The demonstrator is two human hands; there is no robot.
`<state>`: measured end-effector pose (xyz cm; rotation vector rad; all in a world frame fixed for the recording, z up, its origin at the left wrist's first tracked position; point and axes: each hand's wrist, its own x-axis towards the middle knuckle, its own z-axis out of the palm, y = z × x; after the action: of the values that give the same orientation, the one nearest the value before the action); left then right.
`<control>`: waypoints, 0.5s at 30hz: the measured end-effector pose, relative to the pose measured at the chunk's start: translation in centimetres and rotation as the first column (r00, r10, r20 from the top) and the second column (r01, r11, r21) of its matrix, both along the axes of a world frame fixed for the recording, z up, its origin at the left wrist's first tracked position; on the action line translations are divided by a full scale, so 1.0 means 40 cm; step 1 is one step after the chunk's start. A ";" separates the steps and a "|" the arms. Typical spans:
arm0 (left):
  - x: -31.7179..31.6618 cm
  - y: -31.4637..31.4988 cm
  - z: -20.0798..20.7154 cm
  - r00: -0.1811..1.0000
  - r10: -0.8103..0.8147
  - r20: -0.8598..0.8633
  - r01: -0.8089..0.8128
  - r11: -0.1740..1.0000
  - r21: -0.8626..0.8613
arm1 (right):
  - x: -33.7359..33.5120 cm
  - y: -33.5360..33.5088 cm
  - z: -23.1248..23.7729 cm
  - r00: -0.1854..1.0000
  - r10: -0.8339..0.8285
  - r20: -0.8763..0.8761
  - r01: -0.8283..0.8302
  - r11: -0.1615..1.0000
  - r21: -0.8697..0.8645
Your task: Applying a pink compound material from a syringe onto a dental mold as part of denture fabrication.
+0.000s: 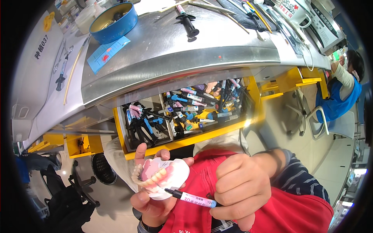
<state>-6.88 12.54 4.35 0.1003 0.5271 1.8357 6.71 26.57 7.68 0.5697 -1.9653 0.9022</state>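
Note:
A dental model point(179, 175), white plaster with pink gums and a row of cream teeth, rests tilted in my left hand point(153, 206). The fingers of that hand wrap round it from behind and below. My right hand point(243, 186) is closed on a resin syringe point(194, 199) with a white and blue label and a black nozzle. The nozzle points left at the lower front of the model, below the teeth; I cannot tell whether it touches. The plunger end of the syringe is hidden behind my right fingers.
Beyond my hands, an open yellow drawer point(190, 140) holds many jumbled syringes. On the metal bench point(155, 62) above are a blue round tin point(116, 31), a blue card point(105, 55), and a black syringe point(188, 25). A seated person point(344, 87) in blue is far right.

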 end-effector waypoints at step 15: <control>0.000 -0.002 0.003 1.000 0.019 -0.023 -0.020 0.999 -0.025 | 0.011 -0.014 -0.009 0.999 -0.041 0.033 0.042 0.998 -0.038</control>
<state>-6.87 12.45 4.46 0.0991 0.5693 1.8483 7.15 26.03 7.30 0.4934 -1.9767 0.9270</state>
